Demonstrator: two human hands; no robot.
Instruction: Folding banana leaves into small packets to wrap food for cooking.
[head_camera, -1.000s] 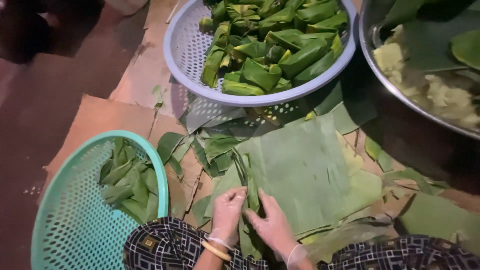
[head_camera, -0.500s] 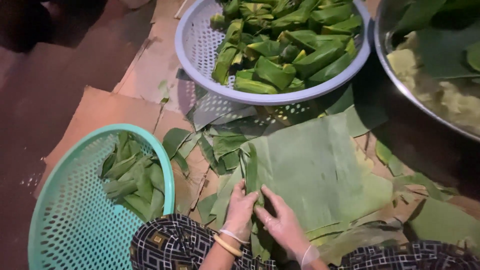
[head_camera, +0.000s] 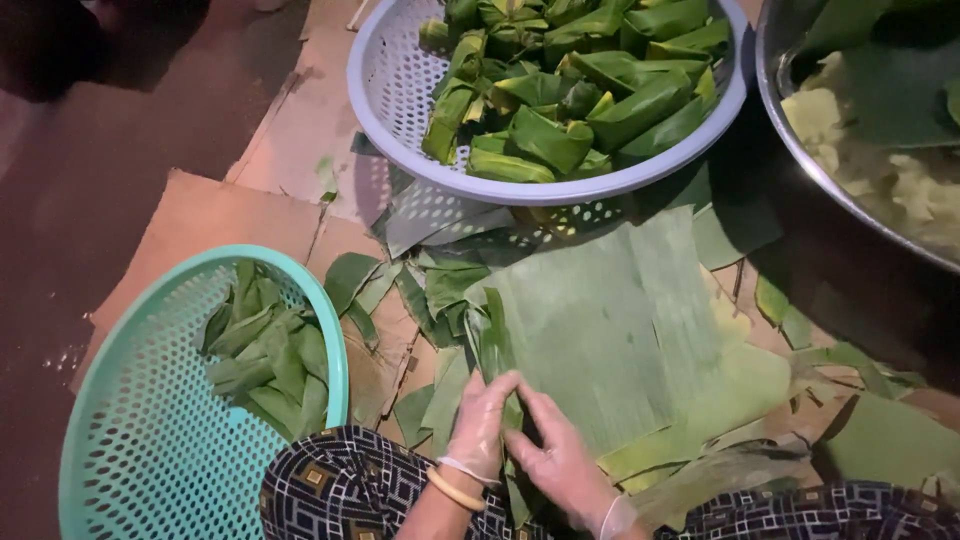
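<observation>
- We see a home food-wrapping spot on the floor (head_camera: 90, 200), laid with flattened cardboard (head_camera: 200, 225).
- Banana leaves (head_camera: 600, 330), leaf parcels in a basket (head_camera: 400, 90), and a metal bowl (head_camera: 800, 150) show it.

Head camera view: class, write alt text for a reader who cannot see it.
Two gloved hands, left hand and right hand, fold a narrow green leaf strip beside a large banana leaf. A teal basket and lavender basket hold folded leaves.
</observation>
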